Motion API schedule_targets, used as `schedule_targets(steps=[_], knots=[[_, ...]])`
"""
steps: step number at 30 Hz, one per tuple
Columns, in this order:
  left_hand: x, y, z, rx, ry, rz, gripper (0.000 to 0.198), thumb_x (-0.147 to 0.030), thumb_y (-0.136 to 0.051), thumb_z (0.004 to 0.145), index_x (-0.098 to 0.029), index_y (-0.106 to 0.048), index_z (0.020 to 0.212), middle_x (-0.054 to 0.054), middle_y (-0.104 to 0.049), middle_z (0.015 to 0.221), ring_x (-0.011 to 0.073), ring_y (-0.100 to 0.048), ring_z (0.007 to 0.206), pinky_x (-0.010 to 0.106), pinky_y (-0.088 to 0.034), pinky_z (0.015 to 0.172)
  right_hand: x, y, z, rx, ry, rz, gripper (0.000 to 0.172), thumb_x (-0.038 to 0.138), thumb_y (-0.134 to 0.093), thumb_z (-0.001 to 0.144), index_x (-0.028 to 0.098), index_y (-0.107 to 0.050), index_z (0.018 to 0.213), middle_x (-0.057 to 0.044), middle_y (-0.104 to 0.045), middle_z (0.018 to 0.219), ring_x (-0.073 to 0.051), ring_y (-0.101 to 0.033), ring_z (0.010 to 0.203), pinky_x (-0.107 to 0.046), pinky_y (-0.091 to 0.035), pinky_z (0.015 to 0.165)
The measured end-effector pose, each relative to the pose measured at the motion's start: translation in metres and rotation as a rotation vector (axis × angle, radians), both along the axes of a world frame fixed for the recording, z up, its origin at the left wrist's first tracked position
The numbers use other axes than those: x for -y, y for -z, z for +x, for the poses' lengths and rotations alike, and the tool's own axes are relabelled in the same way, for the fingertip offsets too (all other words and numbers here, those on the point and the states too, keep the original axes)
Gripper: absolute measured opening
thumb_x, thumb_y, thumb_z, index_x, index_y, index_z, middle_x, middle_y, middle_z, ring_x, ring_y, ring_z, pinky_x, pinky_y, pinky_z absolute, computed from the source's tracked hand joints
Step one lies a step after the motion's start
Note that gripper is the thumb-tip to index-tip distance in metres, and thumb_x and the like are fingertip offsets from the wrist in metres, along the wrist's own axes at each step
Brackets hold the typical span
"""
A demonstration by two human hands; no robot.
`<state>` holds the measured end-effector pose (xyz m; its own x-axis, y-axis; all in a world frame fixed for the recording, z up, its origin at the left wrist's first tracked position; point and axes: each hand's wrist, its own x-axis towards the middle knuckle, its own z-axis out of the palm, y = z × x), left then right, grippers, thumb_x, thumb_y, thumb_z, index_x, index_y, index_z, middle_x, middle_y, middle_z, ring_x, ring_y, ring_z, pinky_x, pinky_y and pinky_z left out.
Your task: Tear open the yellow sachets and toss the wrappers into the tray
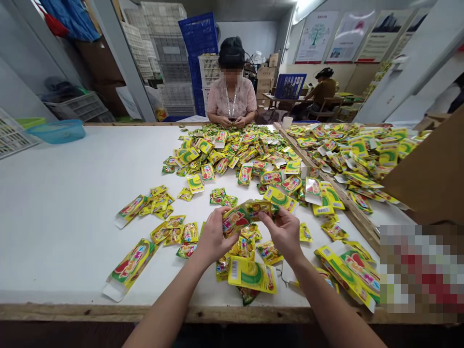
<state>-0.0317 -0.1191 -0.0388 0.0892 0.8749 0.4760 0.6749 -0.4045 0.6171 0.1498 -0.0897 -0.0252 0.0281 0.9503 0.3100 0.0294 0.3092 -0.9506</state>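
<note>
no word legible with certainty. landmark: wooden divider (357,223). held carton (235,220), left of divider: coloured brand lettering, askew, unreadable. held sachet (259,209), also left of divider: small print, unreadable. lone carton (132,263), farthest left of divider: similar lettering, unreadable. yellow carton back (257,274), left of divider's near end: barcode (234,269), digits too small. tree poster (317,36), on wall beyond divider: green heading, too small.
</note>
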Motion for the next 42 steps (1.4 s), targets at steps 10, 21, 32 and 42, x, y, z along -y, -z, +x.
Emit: schedule_targets(steps=[10, 21, 32, 42], knots=[[-0.003, 0.008, -0.003, -0.287, 0.015, 0.010, 0.048, -0.014, -0.059, 0.069, -0.022, -0.043, 0.113, 0.006, -0.056, 0.103, 0.0241, -0.050, 0.090, 0.039, -0.046, 0.077, -0.011, 0.000, 0.009, 0.271, -0.259, -0.014, 0.017, 0.032, -0.068, 0.069, 0.019, -0.071, 0.079, -0.004, -0.061, 0.077, -0.016, -0.058, 0.072, -0.029, -0.049, 0.065], [-0.002, 0.017, 0.008, -0.085, 0.054, 0.067, 0.047, -0.022, -0.062, 0.073, -0.019, -0.041, 0.115, 0.008, -0.057, 0.102, 0.0230, -0.055, 0.095, 0.037, -0.048, 0.079, 0.000, 0.012, -0.012, 0.073, 0.184, -0.016, 0.028, 0.038, -0.074, 0.063, 0.018, -0.068, 0.081, -0.003, -0.068, 0.071, -0.018, -0.061, 0.067, -0.037, -0.050, 0.070], [0.002, 0.019, 0.009, -0.056, 0.004, 0.072, 0.040, -0.027, -0.061, 0.075, -0.020, -0.047, 0.111, 0.008, -0.058, 0.101, 0.0227, -0.057, 0.093, 0.038, -0.048, 0.079, 0.008, 0.011, -0.011, 0.420, -0.197, -0.012, 0.027, 0.046, -0.061, 0.075, 0.022, -0.073, 0.081, -0.005, -0.070, 0.083, -0.023, -0.059, 0.086, -0.037, -0.043, 0.082], [0.003, 0.001, 0.019, 0.583, 0.070, -0.458, 0.048, -0.051, -0.055, 0.079, -0.021, -0.042, 0.115, 0.002, -0.059, 0.085, 0.0151, -0.060, 0.067, 0.028, -0.050, 0.058, 0.008, 0.014, -0.018, -0.038, -0.125, -0.153, 0.041, 0.040, -0.072, 0.065, 0.018, -0.060, 0.097, -0.006, -0.067, 0.091, -0.019, -0.063, 0.079, -0.030, -0.053, 0.067]])
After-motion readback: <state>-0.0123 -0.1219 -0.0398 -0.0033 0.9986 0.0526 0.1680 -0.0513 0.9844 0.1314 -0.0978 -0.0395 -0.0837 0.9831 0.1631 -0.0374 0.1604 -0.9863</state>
